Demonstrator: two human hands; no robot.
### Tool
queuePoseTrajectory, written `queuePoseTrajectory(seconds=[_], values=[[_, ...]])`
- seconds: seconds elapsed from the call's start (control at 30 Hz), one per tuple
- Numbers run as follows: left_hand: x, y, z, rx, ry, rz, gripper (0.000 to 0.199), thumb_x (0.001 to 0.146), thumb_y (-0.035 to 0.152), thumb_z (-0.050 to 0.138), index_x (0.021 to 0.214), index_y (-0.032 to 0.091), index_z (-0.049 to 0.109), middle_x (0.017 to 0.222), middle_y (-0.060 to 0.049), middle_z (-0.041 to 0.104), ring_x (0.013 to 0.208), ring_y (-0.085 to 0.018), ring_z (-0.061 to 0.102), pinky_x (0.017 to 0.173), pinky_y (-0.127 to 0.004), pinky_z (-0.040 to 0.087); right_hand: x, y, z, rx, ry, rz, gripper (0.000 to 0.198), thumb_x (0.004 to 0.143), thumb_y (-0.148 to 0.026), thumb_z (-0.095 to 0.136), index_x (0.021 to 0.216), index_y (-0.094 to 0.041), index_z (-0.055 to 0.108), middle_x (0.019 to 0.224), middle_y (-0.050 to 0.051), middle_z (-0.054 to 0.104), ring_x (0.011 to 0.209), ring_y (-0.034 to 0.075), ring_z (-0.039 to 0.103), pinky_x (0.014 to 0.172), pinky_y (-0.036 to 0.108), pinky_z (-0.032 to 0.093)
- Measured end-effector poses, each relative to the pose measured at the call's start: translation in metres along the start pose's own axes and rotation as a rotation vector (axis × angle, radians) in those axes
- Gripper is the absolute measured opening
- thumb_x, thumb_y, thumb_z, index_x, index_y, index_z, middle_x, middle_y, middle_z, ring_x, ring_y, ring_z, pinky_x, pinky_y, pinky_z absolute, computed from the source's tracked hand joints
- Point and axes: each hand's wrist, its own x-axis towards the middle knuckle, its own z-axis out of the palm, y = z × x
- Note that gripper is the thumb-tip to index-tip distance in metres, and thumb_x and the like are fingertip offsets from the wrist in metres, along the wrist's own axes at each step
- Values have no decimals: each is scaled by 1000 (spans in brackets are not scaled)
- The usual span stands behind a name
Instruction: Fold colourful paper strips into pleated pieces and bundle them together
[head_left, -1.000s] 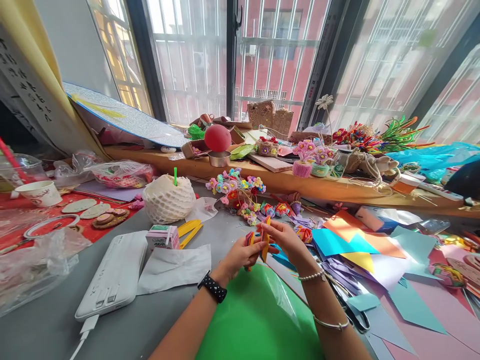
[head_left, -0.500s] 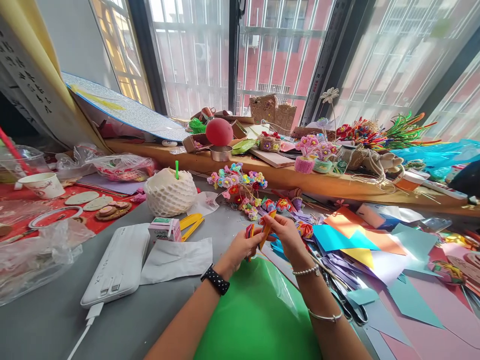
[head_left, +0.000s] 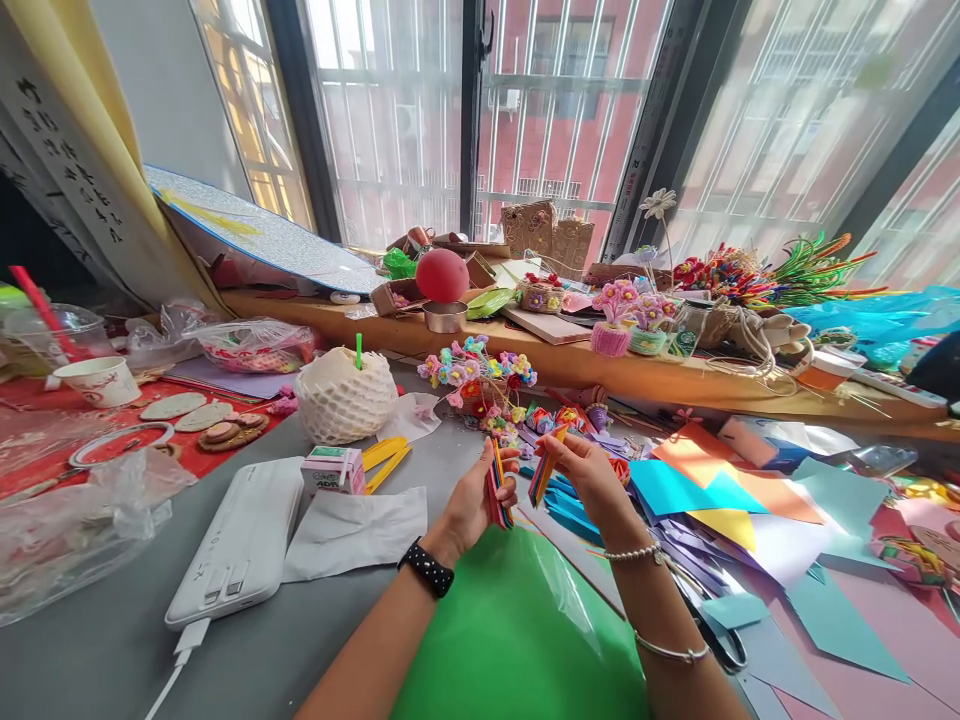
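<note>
Working over a cluttered grey tabletop [head_left: 259, 655], so elbow room is the main thing to watch. Below the hands there's a big, smooth, glossy green surface [head_left: 517, 625]. I can't tell what it is, but it looks slippery, so I wouldn't park loose pieces on it. Flat teal paper sheets [head_left: 847, 615] lie off to the right, and I'd keep the right elbow off those. Nearer in, a small heap of narrow bright-blue paper pieces [head_left: 574, 505] sits just beside the right hand, easy to knock.

Now the 2 hands. The left hand [head_left: 476, 500] is closed around a slim multicoloured paper stack [head_left: 498, 490], thumb on 1 side and fingers on the other, standing roughly upright. The right hand [head_left: 585, 470] pinches a narrow yellow-faced paper stack [head_left: 541, 475] near its top, tilted a bit, with blue showing along the edge. The 2 stacks are apart, with a small gap between them.

My tips: hold both stacks light but firm so the thin layers don't fan out, and square up the edges before letting them touch. I'd also pinch lower on the right 1, since a top-only grip probably lets the bottom splay.
</note>
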Motion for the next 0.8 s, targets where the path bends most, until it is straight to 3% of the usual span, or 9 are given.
queuePoseTrajectory(seconds=[0.1, 0.3, 0.47, 0.6, 0.8], values=[[2, 0, -1, -36, 5, 22, 29, 74, 42, 45, 81, 14, 47, 63, 2, 45, 39, -1, 31, 39, -15, 30, -3, -1, 7, -10, -55, 11, 22, 63, -37, 61, 67, -16, 61, 69, 2, 60, 69, 14, 53, 70, 27, 39], [8, 1, -11, -56, 154, 140, 31, 68, 45, 51, 71, 16, 42, 56, 6, 39, 37, -1, 28, 36, -13, 27, -6, -5, 19, 34, -129, 60, 23, 61, -39, 62, 69, -16, 63, 69, 3, 61, 72, 16, 54, 73, 29, 39], [10, 1, -13, -71, 94, 151, 37, 66, 49, 51, 59, 16, 35, 47, 8, 28, 37, -2, 27, 35, -13, 24, -6, -2, 20, 59, -112, 65, 23, 60, -38, 63, 67, -17, 63, 69, 3, 61, 70, 15, 53, 73, 29, 39], [7, 2, -9, -62, 105, 164, 31, 70, 46, 48, 67, 16, 42, 47, 8, 25, 34, -1, 19, 33, -13, 18, -5, 5, 23, 102, -57, 46, 21, 62, -37, 63, 68, -17, 63, 68, 2, 60, 70, 14, 53, 73, 28, 39], [3, 4, -2, -120, -9, 55, 23, 79, 31, 39, 87, 13, 51, 59, 2, 38, 47, -5, 37, 47, -19, 35, -3, 7, 20, 156, -4, 63, 22, 60, -38, 63, 69, -17, 63, 70, 1, 60, 70, 13, 54, 73, 27, 39]])
